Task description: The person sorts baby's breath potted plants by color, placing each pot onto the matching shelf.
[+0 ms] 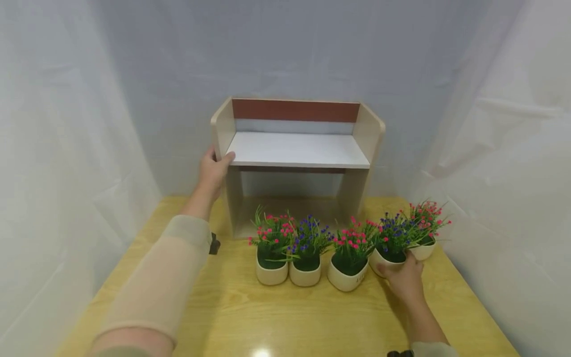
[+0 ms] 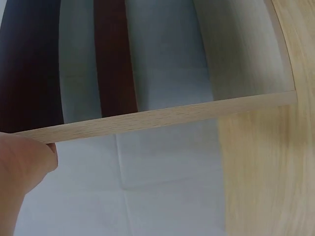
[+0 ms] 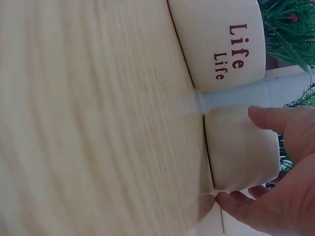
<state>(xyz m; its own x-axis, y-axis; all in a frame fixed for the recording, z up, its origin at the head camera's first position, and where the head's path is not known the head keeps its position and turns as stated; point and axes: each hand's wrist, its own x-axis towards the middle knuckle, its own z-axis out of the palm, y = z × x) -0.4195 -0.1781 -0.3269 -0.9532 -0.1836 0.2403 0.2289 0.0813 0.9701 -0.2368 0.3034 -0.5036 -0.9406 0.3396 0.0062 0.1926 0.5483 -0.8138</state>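
Observation:
A small two-tier desktop shelf with a white middle board and reddish-brown back strips stands on the table. My left hand grips the front edge of its left side panel, thumb on the inner side. At the right, my right hand holds a cream pot with purple flowers, which stands on the tabletop. In the right wrist view, thumb and fingers lie on opposite sides of this pot. Beside it is a pot of pink flowers, its wall printed "Life".
Left along the row stand another purple-flowered pot and a pink-flowered pot, before the shelf. A further pink-flowered pot stands behind my right hand, near the right edge of the wooden table. Pale sheets hang behind and at both sides.

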